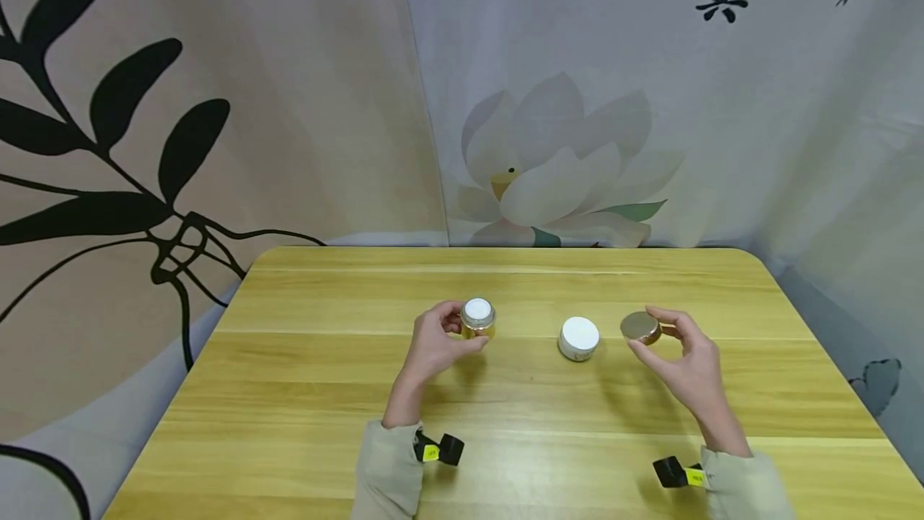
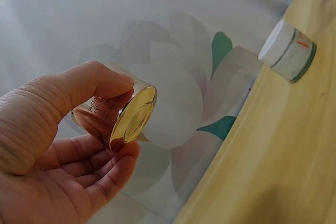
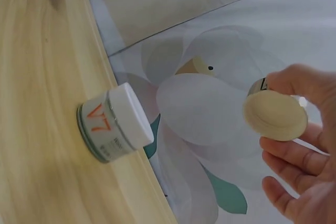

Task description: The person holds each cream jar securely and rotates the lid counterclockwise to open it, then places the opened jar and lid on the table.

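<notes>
In the head view my left hand [image 1: 437, 343] grips a small gold cosmetic jar [image 1: 478, 326] between thumb and fingers, above the table. A white disc covers the jar's top. The left wrist view shows its shiny gold base [image 2: 135, 115] and small lettering on the side. My right hand [image 1: 691, 366] pinches a round gold lid [image 1: 639, 327] by its edge. A pale round face of that lid [image 3: 275, 116] appears in the right wrist view. Between the hands a white-capped jar [image 1: 578, 339] stands upright on the table, marked "V7" in orange.
The wooden table [image 1: 310, 424] has rounded far corners. Behind it hangs a pale curtain [image 1: 325, 103] printed with dark leaves and a lotus. Black devices with yellow labels [image 1: 431, 452] are strapped at both wrists.
</notes>
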The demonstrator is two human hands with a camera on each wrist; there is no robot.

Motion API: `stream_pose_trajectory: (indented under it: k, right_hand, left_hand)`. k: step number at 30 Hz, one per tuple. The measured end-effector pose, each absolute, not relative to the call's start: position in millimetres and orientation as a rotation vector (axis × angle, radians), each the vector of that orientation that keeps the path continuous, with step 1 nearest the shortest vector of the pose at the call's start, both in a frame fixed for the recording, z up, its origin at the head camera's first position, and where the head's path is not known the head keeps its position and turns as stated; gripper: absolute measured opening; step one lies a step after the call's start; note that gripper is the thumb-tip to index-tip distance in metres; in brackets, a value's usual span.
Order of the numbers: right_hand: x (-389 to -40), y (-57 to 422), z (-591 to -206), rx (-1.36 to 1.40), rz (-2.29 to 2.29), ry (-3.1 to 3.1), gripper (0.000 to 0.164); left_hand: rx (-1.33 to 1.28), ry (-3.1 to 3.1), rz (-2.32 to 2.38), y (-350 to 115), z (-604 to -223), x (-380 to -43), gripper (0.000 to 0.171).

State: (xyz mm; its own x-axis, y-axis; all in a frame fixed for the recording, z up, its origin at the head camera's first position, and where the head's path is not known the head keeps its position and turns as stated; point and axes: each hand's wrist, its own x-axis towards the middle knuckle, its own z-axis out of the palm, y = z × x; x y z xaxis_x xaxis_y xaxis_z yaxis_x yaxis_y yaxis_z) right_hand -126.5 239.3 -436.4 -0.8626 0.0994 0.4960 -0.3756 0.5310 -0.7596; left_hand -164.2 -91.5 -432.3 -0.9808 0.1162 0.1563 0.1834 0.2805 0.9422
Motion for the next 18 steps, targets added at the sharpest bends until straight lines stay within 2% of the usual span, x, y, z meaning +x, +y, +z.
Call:
stream_pose_trajectory:
  k: [11, 18]
  right_hand:
    - [-123, 249, -444, 0.202, 1.231, -2.292, 0.053]
    - [-122, 256, -450, 0.149, 1.201, -2.324, 0.046]
  left_hand:
    - [-0.274, -2.472, -1.798, -98, -436, -165, 0.048]
    - [-0.238, -2.488, -1.798, -102, -437, -165, 0.048]
